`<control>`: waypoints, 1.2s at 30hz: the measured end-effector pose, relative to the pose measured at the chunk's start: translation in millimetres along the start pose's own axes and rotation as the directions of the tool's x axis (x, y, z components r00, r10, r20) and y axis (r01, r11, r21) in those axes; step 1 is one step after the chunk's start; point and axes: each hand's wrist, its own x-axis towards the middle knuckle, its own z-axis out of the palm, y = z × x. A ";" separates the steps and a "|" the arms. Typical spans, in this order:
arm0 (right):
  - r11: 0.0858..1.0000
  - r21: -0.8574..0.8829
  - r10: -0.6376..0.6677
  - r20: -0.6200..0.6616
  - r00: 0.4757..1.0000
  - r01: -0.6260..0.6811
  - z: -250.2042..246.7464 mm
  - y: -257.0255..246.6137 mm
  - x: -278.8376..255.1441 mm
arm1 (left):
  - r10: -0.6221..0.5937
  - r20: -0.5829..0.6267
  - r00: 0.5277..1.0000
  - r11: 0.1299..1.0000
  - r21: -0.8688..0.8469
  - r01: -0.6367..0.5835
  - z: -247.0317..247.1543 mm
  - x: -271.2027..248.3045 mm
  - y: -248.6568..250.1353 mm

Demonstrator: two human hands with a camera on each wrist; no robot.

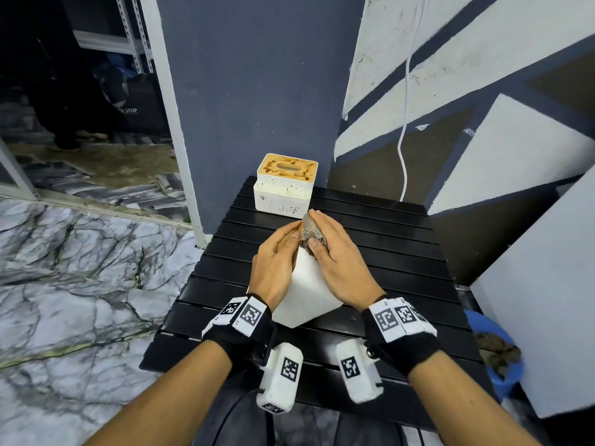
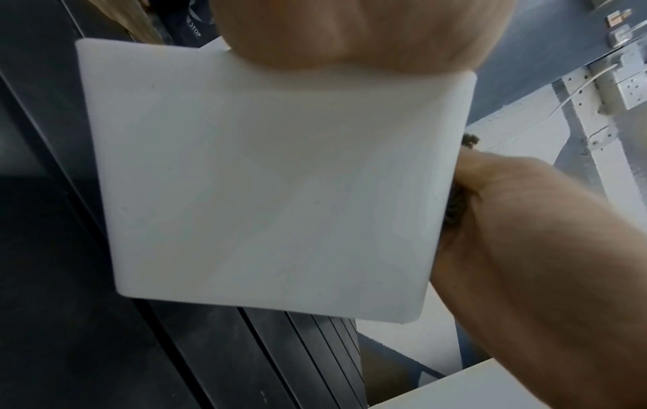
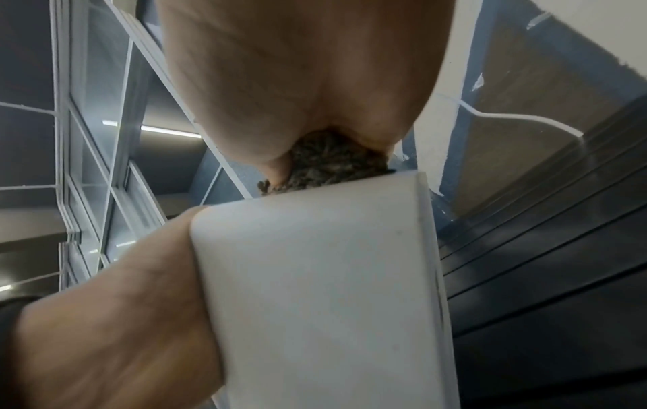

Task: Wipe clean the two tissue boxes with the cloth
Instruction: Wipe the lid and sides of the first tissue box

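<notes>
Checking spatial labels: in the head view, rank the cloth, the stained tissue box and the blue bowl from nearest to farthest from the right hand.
1. cloth: gripped in the right hand.
2. stained tissue box: just beyond the fingertips, at the table's far edge.
3. blue bowl: off the table, low right.

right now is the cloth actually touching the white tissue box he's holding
Touching. The right wrist view shows the cloth bunched under the right hand, pressed flush against the upper edge of the white tissue box with no gap.

The head view is evenly lit and sharp, with strong wide-angle bending at the edges and a dark upper-left corner. Both wrist views are dimmer, soft and out of focus close up; ceiling light strips glow in the right one.
</notes>
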 end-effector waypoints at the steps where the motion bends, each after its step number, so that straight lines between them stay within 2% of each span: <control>1: 1.000 0.002 -0.007 0.002 1.000 0.007 0.6 1.0 1.2 | -0.001 -0.005 1.000 1.000 0.000 0.001 -0.5 0.4 0.0; 8: 0.996 0.050 -0.072 -0.009 0.997 0.072 9.4 2.1 -46.4 | 0.002 0.001 1.000 1.000 0.006 -0.002 -0.1 -5.5 6.2; 15: 1.000 -0.008 0.000 -0.006 1.000 -0.001 -6.2 10.3 8.1 | -0.006 0.021 1.000 0.999 0.042 0.005 0.7 -4.0 5.3; 17: 1.000 -0.018 0.000 -0.008 1.000 0.000 -3.3 9.1 8.5 | -0.004 0.018 1.000 0.999 0.039 0.003 -1.2 -2.9 4.8; 20: 0.999 -0.006 -0.053 -0.033 0.998 0.053 3.9 3.0 -18.0 | -0.001 0.010 1.000 1.000 0.025 0.001 -3.9 -4.0 6.1; 24: 0.993 0.009 -0.121 0.004 0.993 0.121 6.3 5.2 -49.2 | -0.021 0.009 1.000 1.000 -0.001 0.021 -6.2 -3.3 7.5; 27: 0.998 -0.014 -0.054 0.035 0.998 0.055 -0.3 13.5 -33.1 | -0.036 0.009 0.999 0.999 -0.001 0.036 -6.4 -2.2 8.5; 32: 0.993 -0.090 0.082 0.011 0.997 -0.081 -5.8 24.9 30.3 | -0.053 -0.026 0.998 0.997 -0.062 0.052 -13.9 -0.2 7.3; 36: 0.994 -0.095 0.063 0.011 0.998 -0.062 0.6 18.8 30.3 | -0.066 -0.030 0.997 0.992 -0.107 0.063 -20.9 -0.3 5.8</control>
